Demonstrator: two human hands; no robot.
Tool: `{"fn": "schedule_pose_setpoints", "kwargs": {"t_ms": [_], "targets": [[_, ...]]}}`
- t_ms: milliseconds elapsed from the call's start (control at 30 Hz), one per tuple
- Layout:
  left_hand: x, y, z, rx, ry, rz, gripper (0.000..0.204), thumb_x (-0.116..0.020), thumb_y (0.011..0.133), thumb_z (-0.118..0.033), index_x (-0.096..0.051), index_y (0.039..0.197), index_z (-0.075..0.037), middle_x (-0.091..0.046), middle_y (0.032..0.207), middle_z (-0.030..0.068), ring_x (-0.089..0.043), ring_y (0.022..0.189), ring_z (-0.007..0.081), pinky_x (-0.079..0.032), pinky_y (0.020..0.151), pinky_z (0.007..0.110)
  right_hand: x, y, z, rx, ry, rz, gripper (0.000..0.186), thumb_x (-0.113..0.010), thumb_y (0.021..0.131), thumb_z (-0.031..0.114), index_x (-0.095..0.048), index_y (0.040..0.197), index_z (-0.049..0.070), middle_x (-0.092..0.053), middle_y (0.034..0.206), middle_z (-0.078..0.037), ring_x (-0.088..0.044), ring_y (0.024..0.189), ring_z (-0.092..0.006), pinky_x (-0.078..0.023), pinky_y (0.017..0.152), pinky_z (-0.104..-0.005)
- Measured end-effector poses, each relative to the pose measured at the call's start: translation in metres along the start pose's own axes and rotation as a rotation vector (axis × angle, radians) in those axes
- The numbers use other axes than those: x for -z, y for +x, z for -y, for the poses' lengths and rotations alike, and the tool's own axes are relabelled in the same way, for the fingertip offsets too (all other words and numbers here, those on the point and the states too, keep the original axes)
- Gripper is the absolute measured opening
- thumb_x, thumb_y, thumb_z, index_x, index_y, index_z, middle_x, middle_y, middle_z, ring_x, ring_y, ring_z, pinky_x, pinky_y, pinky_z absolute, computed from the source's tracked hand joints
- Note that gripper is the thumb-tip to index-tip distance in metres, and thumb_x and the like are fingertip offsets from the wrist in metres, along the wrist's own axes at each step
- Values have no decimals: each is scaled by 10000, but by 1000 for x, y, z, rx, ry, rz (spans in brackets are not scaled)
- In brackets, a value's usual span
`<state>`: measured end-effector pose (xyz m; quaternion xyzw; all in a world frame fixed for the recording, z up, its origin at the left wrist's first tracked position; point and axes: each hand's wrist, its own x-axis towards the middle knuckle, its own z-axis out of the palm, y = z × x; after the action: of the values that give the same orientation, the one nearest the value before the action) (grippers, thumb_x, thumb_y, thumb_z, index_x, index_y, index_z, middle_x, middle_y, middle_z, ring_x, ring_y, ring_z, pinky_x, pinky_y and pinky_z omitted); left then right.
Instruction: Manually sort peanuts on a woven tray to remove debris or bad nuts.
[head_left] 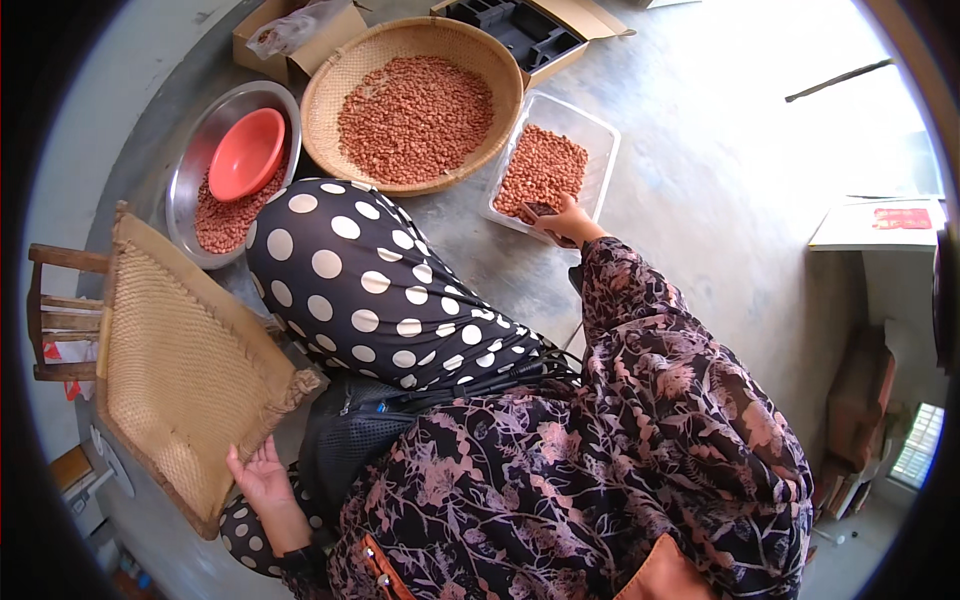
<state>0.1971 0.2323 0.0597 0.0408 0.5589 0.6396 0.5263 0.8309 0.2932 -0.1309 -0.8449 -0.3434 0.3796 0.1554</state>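
A woven winnowing tray [190, 370] with a wooden rim leans tilted at my left, and my left hand [264, 480] grips its near edge. My right hand [572, 222] is at the near rim of a clear plastic bin [604, 150], closed around some dark brown pieces [540, 209] too small to name surely. Inside that bin lies a bed of reddish shelled peanuts [545, 170]. Just left of it stands a big round bamboo basket [320, 120], its bottom spread with more peanuts [415, 120].
Further left, a steel basin [181, 190] holds peanuts and a red plastic bowl [246, 155]. Cardboard boxes [285, 45] stand behind the basket, one with a black tray insert [515, 35]. A wooden chair [65, 312] is beyond the woven tray. My knee in dotted trousers juts between.
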Motion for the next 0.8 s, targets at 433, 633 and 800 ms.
{"fn": "schedule_pose_setpoints", "kwargs": {"t_ms": [433,633,800], "targets": [[-8,-3,6,-33,-143,-59,610,-647,866,-222,-376,1325,73,-445,1352,178,-427,1259,284,-339,1110,406,4,-15,-5,225,52,-147,1010,-767,588,286,-282,1449,78,-555,1250,-232,-546,1158,-329,-439,955,-358],[13,-7,8,-26,-104,-46,618,-648,866,-220,-366,1328,78,-435,1358,190,-424,1262,305,-350,1100,425,13,-27,11,283,-54,-259,989,-766,595,244,-280,1451,152,-527,1242,-213,-517,1164,-346,-434,965,-392],[10,-4,10,5,-54,11,615,-644,868,-226,-367,1327,75,-433,1362,201,-430,1257,312,-372,1081,443,19,-30,17,314,-227,-368,989,-770,601,231,-262,1449,195,-497,1224,-191,-498,1150,-363,-432,964,-409]]}}
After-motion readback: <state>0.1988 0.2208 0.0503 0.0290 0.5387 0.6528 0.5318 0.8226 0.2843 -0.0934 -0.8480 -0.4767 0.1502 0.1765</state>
